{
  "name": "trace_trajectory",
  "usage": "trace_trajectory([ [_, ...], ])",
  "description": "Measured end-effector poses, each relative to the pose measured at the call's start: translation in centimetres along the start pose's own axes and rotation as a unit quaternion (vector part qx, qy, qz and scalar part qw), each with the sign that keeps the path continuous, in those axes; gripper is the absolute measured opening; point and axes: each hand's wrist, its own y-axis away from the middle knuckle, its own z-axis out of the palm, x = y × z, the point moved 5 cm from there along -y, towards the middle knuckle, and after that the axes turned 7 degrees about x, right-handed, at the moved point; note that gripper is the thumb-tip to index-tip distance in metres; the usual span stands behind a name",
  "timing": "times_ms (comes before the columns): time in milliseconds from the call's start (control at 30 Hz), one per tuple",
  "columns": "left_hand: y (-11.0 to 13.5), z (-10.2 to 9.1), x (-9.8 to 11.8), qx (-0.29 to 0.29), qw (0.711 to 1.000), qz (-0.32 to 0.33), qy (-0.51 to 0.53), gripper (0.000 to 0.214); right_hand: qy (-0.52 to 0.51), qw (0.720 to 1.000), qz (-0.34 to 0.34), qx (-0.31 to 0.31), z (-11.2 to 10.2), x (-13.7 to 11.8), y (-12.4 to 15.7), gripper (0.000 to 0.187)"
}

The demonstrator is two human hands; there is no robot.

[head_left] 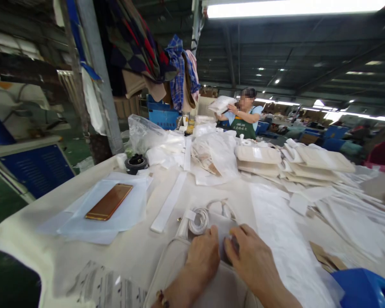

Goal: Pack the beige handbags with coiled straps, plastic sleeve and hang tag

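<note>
A cream handbag (170, 265) lies on the table in front of me, partly hidden under my forearms. Curled fingers of my left hand (203, 252) grip at the bag's upper part, just below a coiled white strap (199, 220). My right hand (252, 256) is bent round the same area from the other side, thumb and fingers close together. Between the two hands shows a greyish panel (223, 231); exactly what the fingertips pinch is hidden. A thin strap loop (227, 207) rises behind the coil.
Left lies a phone (109, 202) on pale sheets (131, 214), with a black tape roll (136, 164) behind. Stacked cream bags (258, 155), clear plastic (214, 154) and white sheets (282, 231) spread behind and right. A blue bin (362, 286) stands front right. A co-worker (244, 115) lifts a wrapped package.
</note>
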Motion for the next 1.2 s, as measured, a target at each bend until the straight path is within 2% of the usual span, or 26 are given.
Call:
trace_trajectory([
  [67,0.0,0.1,0.2,0.000,1.000,0.019,0.005,0.033,-0.036,0.998,-0.043,0.015,-0.5,-1.5,-2.9,0.017],
  [100,0.1,0.1,0.3,-0.003,1.000,0.030,0.005,0.034,-0.052,0.995,-0.080,0.002,-0.1,-2.4,-4.3,0.024],
  [200,0.3,0.0,0.4,-0.001,0.998,0.057,-0.004,0.035,-0.053,0.977,-0.186,-0.088,2.7,-4.8,-7.2,0.053],
  [267,0.5,-0.1,0.5,0.013,0.997,0.072,-0.008,0.038,-0.036,0.967,-0.219,-0.127,4.3,-5.5,-8.2,0.058],
  [333,0.7,-0.2,0.5,0.033,0.995,0.089,-0.004,0.040,-0.027,0.964,-0.225,-0.141,4.7,-5.5,-8.7,0.048],
  [433,1.0,0.0,0.7,0.066,0.989,0.131,0.018,0.032,-0.028,0.965,-0.219,-0.144,3.7,-4.7,-9.0,0.034],
  [533,1.7,0.1,1.0,0.111,0.974,0.187,0.057,0.026,-0.050,0.971,-0.186,-0.139,3.0,-3.7,-8.8,0.031],
  [600,2.2,-0.2,1.1,0.153,0.963,0.203,0.087,0.024,-0.076,0.978,-0.148,-0.126,3.6,-3.0,-8.5,0.034],
  [667,2.4,-0.7,0.5,0.204,0.956,0.176,0.118,0.024,-0.107,0.983,-0.106,-0.108,4.8,-2.4,-8.0,0.037],
  [700,2.4,-1.1,0.0,0.232,0.953,0.142,0.132,0.025,-0.123,0.984,-0.086,-0.097,5.6,-2.1,-7.8,0.037],
  [800,1.5,-2.4,-2.2,0.307,0.938,-0.005,0.161,0.026,-0.168,0.983,-0.031,-0.064,7.4,-1.4,-7.6,0.027],
  [867,0.4,-3.1,-3.6,0.337,0.922,-0.103,0.163,0.025,-0.193,0.980,0.001,-0.042,8.2,-1.1,-7.6,0.022],
  [933,-0.7,-3.4,-4.6,0.340,0.909,-0.179,0.158,0.024,-0.212,0.976,0.024,-0.030,8.7,-0.9,-7.6,0.024],
  [1000,-1.5,-3.1,-5.0,0.320,0.908,-0.226,0.152,0.020,-0.226,0.973,0.033,-0.028,8.9,-0.8,-7.5,0.023],
  [1133,-2.0,-2.2,-5.1,0.272,0.919,-0.243,0.152,0.015,-0.237,0.970,0.041,-0.034,8.8,-0.6,-7.8,0.018],
  [1200,-1.8,-2.0,-5.2,0.261,0.920,-0.242,0.163,0.016,-0.230,0.971,0.053,-0.046,8.7,-0.6,-8.4,0.023],
])
